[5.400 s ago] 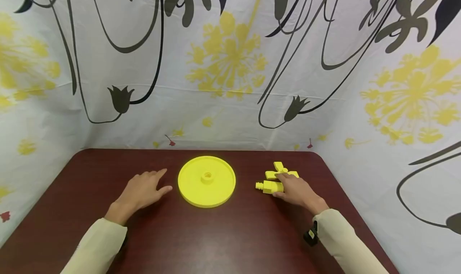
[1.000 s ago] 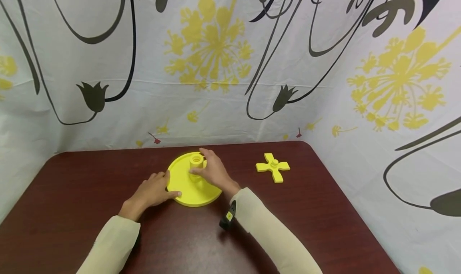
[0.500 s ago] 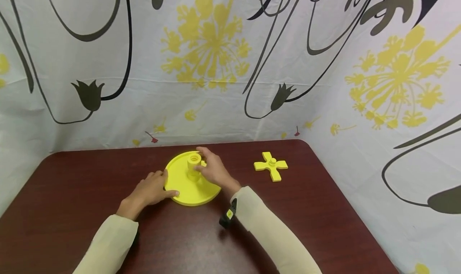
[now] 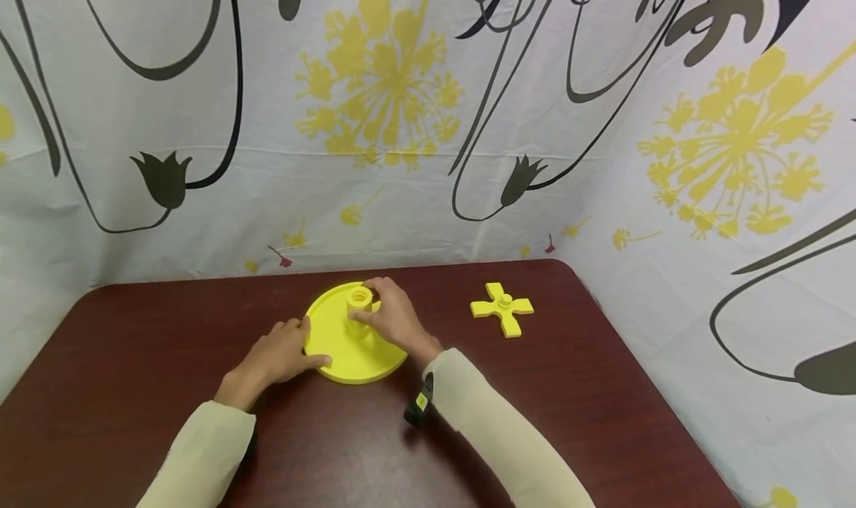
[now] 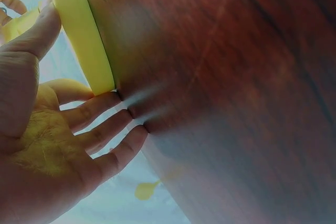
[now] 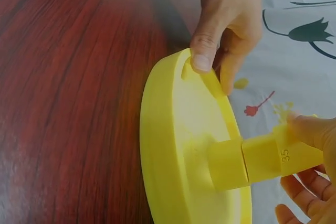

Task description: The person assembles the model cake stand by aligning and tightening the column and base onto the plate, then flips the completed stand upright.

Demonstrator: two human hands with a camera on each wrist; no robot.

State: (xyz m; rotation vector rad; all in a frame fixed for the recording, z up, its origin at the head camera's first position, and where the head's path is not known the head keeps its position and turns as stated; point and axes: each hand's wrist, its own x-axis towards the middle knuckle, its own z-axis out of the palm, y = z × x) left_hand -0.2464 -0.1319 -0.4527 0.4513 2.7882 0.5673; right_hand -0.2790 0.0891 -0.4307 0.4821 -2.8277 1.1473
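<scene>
A round yellow disc [image 4: 337,348] with a raised rim lies flat on the table. My left hand [image 4: 277,350] holds its left edge, thumb over the rim and fingers along the outer side, as the left wrist view also shows on the disc's edge [image 5: 79,30]. On the disc's central hub [image 6: 228,163] stands a yellow post [image 6: 262,158], upright and marked "35". My right hand [image 4: 394,315] grips the post's upper part between thumb and fingers. The post's top opening with a threaded-looking inside faces up in the head view. A thin seam shows between post and hub.
A flat yellow four-armed cross piece [image 4: 503,309] with a small centre knob lies to the right. The dark red-brown table [image 4: 321,448] ends at a white patterned cloth [image 4: 401,218] behind and on the sides.
The post, lying beside the cross piece under my right hand earlier, now stands on the disc. My left hand has come to the rim. Over the last second, only the right fingers shift slightly.
</scene>
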